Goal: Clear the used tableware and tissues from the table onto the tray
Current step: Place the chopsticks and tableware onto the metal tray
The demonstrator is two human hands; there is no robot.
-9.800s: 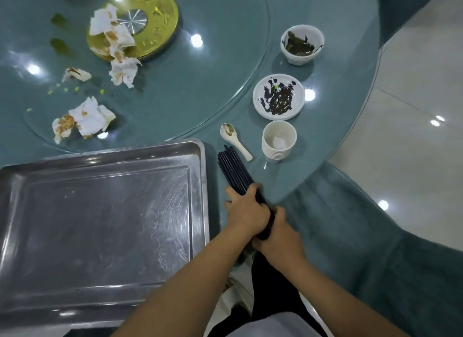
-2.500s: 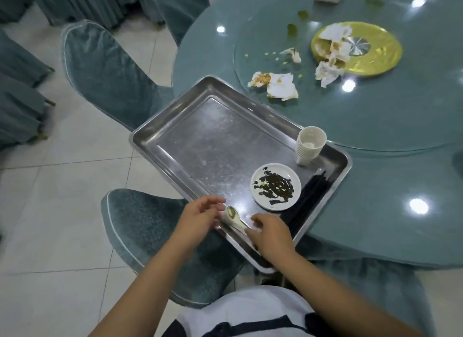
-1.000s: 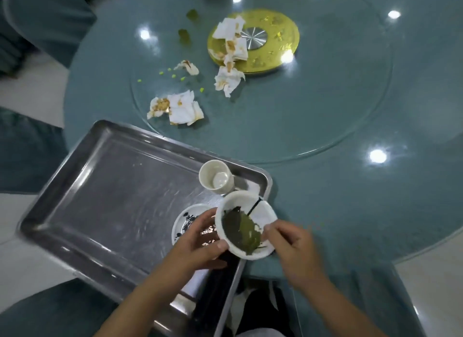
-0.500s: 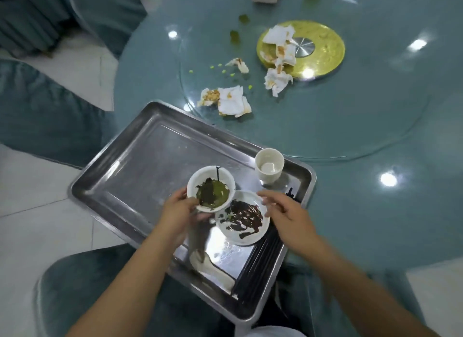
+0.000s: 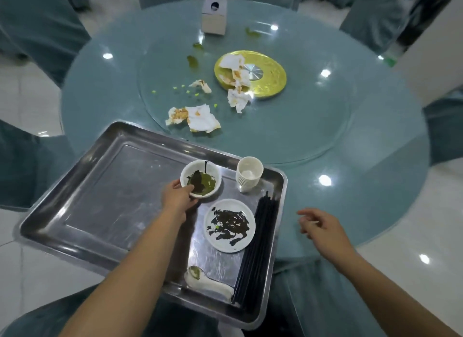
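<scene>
My left hand (image 5: 177, 198) grips the near rim of a white bowl (image 5: 201, 178) of green leftovers, which sits on the steel tray (image 5: 100, 198). Also on the tray are a stained white plate (image 5: 229, 225), a stack of white cups (image 5: 248, 174), black chopsticks (image 5: 258, 254) along the right side and a white spoon (image 5: 208, 282) near the front. My right hand (image 5: 319, 227) hovers over the table to the right of the tray, fingers relaxed and holding nothing. Soiled tissues (image 5: 200, 117) lie on the glass turntable, and more tissues (image 5: 236, 79) lie on and beside the gold disc (image 5: 265, 78).
The tray overhangs the front left edge of the round teal table (image 5: 350, 186). A tissue box (image 5: 213, 15) stands at the far side. Green crumbs are scattered on the turntable. Teal-covered chairs (image 5: 30, 161) ring the table.
The bowl has been set down on the tray beyond the plate, with my left hand still on it. My right hand has drawn back off the tray to the right.
</scene>
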